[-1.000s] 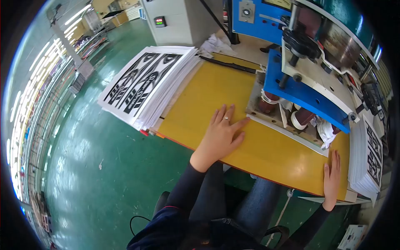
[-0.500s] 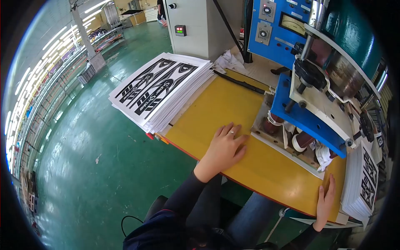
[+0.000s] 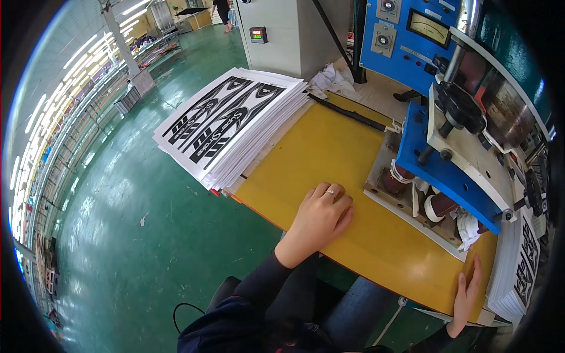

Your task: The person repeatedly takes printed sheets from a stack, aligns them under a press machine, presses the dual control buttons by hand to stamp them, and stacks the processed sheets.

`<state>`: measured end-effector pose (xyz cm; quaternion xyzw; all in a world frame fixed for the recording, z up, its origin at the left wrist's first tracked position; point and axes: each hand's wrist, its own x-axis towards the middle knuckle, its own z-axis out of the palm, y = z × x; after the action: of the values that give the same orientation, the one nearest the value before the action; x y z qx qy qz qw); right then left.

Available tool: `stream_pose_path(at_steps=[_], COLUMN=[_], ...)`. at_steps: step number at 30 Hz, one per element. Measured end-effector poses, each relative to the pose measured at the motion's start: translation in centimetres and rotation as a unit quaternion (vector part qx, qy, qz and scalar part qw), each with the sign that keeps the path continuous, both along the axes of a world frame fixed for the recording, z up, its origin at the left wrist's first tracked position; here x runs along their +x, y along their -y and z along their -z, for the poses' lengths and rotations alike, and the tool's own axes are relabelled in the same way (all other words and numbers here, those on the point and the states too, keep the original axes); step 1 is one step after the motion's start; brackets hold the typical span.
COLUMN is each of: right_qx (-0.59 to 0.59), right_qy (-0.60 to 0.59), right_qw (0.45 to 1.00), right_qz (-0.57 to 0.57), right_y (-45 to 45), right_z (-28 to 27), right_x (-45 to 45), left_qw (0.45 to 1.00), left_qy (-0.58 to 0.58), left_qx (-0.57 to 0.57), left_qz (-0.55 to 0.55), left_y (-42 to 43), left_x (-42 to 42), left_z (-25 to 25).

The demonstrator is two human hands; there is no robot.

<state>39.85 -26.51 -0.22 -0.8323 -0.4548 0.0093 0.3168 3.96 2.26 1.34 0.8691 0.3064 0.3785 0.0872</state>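
Note:
My left hand point(image 3: 318, 221), with a ring on one finger, rests on the yellow work surface point(image 3: 282, 170) near its front edge. Its fingers are curled under, and nothing shows in them. Flat at the right end of the surface lies my right hand point(image 3: 467, 294), fingers stretched out and holding nothing. Between and beyond the hands stands a press with a blue plate point(image 3: 447, 176) above a metal base point(image 3: 412, 209). Brown cylinders point(image 3: 442, 206) and white cloth point(image 3: 468, 229) sit between plate and base.
A stack of printed sheets point(image 3: 229, 123) lies at the left, another stack point(image 3: 518, 270) at the right. Behind are a white cloth point(image 3: 334, 81), a grey cabinet point(image 3: 282, 44) and a blue control panel point(image 3: 400, 50). A person point(image 3: 223, 13) is far off.
My left hand's fingers were spread and are now curled. My right hand stays flat at the right edge. The view has shifted, showing more of the control panel and the distant person.

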Motion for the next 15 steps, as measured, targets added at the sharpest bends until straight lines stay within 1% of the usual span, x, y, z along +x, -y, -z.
stream_pose_path(at_steps=[1, 4, 7, 10, 15], right_qx=[0.016, 0.111, 0.169, 0.179, 0.168], right_qy=[-0.024, -0.120, -0.184, -0.170, -0.157], right_qw=[1.000, 0.986, 0.968, 0.969, 0.973], right_qz=[-0.006, -0.043, 0.018, 0.001, 0.013], right_y=[0.2, 0.8, 1.1, 1.5, 1.6], right_z=[0.1, 0.0, -0.1, 0.5, 0.5], right_x=[0.2, 1.0, 0.6, 1.5, 1.5], left_qw=[1.000, 1.000, 1.000, 1.000, 1.000], left_qy=[0.001, 0.006, -0.004, -0.011, -0.007], left_qx=[0.002, -0.003, -0.002, 0.003, 0.016], left_qz=[0.000, 0.000, -0.013, -0.018, -0.016], left_y=[0.0, 0.1, 0.1, 0.2, 0.1], left_x=[0.0, 0.0, 0.0, 0.0, 0.1], left_z=[0.0, 0.0, 0.0, 0.0, 0.1])
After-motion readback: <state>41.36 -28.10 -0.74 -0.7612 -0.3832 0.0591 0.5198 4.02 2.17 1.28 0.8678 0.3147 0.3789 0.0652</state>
